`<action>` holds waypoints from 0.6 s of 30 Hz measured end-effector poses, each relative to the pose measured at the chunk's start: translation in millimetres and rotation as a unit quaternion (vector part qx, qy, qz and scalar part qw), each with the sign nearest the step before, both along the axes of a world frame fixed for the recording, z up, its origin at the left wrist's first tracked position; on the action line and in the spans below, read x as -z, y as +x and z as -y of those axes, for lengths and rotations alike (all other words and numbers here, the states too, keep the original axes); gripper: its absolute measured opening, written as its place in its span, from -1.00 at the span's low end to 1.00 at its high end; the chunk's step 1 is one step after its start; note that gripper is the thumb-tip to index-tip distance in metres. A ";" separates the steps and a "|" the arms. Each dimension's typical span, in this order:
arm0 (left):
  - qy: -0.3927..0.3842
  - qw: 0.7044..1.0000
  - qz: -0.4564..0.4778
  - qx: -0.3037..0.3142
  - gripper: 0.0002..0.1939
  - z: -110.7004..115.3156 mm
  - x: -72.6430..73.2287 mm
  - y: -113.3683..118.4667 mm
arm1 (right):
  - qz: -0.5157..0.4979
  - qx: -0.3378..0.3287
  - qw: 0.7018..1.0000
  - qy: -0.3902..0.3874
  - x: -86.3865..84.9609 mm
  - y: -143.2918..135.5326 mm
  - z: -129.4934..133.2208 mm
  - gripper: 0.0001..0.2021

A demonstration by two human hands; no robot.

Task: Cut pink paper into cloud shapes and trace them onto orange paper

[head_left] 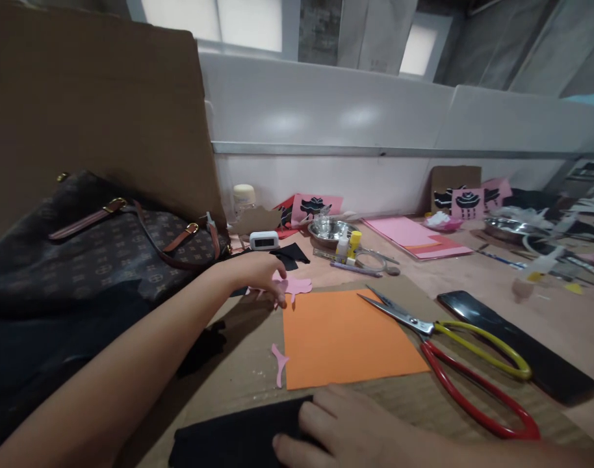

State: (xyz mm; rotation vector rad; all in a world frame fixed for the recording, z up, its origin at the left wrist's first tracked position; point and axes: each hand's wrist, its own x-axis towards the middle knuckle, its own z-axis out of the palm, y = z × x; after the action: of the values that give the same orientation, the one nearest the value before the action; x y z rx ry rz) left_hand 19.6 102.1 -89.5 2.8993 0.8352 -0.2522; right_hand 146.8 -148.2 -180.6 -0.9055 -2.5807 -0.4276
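Note:
My left hand (260, 276) reaches across to a pink paper cut-out (297, 285) at the far left corner of an orange paper sheet (346, 338). Its thumb and forefinger are apart, and the fingertips are at the cut-out. Near the bottom edge, my right hand (348, 426) rests with loosely bent, parted fingers on a folded black piece (238, 432), cloth or paper, I cannot tell which. A thin pink paper scrap (279, 365) lies by the orange sheet's left edge. Scissors (414, 322) with one yellow and one red handle lie partly over the sheet, blades slightly apart.
Cardboard (243, 348) lies under the papers. A black phone (516, 344) is at the right, a brown patterned handbag (102, 240) at the left. Behind are a white digital timer (264, 240), a metal bowl (321, 237), glue bottles (354, 244) and pink sheets (409, 234).

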 end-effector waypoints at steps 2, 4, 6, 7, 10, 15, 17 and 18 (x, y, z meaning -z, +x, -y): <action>-0.014 1.000 -0.011 0.006 -0.36 10.1 -1.2 4.6 | 0.002 -0.001 1.000 -0.014 -5.8 2.5 1.3 -0.78; -0.022 1.000 -0.015 0.008 -0.36 15.9 -2.4 6.7 | 0.004 -0.006 1.000 -0.022 -7.9 3.0 1.2 -0.78; -0.034 0.999 -0.019 0.009 -0.45 18.2 -3.8 6.6 | 0.002 -0.012 1.000 -0.020 -6.3 2.7 0.0 -0.79; -0.041 0.999 -0.020 0.010 -0.51 18.7 -4.4 6.2 | 0.001 -0.015 1.000 -0.017 -4.9 2.5 -0.6 -0.80; -0.047 0.999 -0.017 0.010 -0.66 19.8 -4.2 5.9 | 0.007 -0.017 0.999 -0.027 -1.9 2.6 -1.4 -0.77; -0.013 1.000 0.005 0.007 -0.73 20.1 0.2 9.5 | 0.030 -0.007 0.999 -0.035 -6.8 2.7 -0.9 -0.70; 0.011 1.000 0.021 0.002 -0.75 17.1 -1.8 8.2 | 0.044 -0.003 0.998 -0.051 -9.7 1.8 -1.0 -0.71; 0.025 0.999 0.033 -0.004 -0.75 14.6 -4.8 6.2 | 0.048 -0.003 0.997 -0.056 -10.7 1.4 -0.9 -0.71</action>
State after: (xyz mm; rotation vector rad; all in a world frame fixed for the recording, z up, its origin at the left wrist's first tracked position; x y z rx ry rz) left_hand 25.7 87.5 -84.7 2.9317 0.8541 -0.1345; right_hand 148.2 -147.3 -169.8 -0.9355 -2.7174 -0.3346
